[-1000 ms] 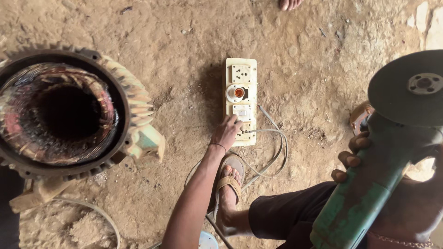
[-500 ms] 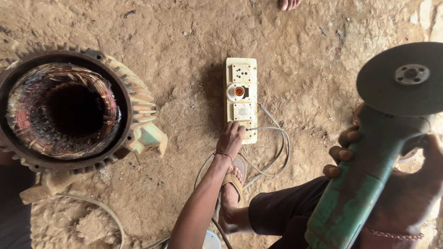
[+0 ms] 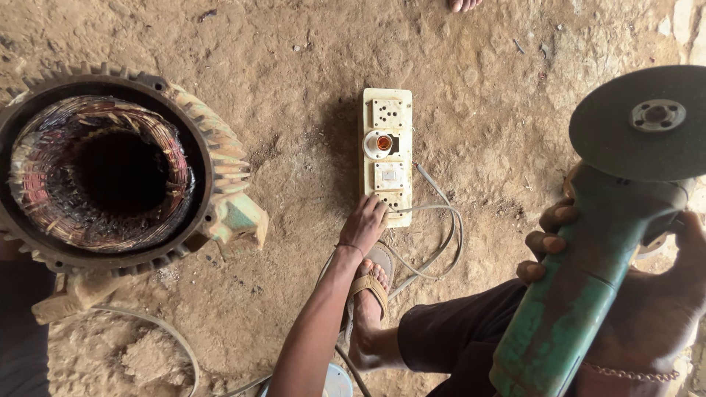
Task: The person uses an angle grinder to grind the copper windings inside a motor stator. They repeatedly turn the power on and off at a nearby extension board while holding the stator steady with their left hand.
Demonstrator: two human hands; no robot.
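My left hand (image 3: 365, 220) reaches down to the near end of a cream extension board (image 3: 387, 110) lying on the dirt floor. Its fingers curl over the lowest socket, where a plug with a white cable (image 3: 448, 242) sits mostly hidden beneath them. My right hand (image 3: 548, 242) is wrapped around the body of a worn green angle grinder (image 3: 581, 294). The grinder is held up off the ground at the right, with its dark cutting disc (image 3: 640, 125) facing the camera.
A large electric motor stator (image 3: 220, 169) with a finned housing and copper windings stands open-end up at the left. My sandalled foot (image 3: 368, 294) rests just behind the board. Another person's toes (image 3: 463, 4) show at the top edge. Grey cable (image 3: 169, 331) curves at the bottom left.
The left hand drew back slightly from the board, then returned to its near end. The grinder rose and tilted, bringing more of its disc into view.
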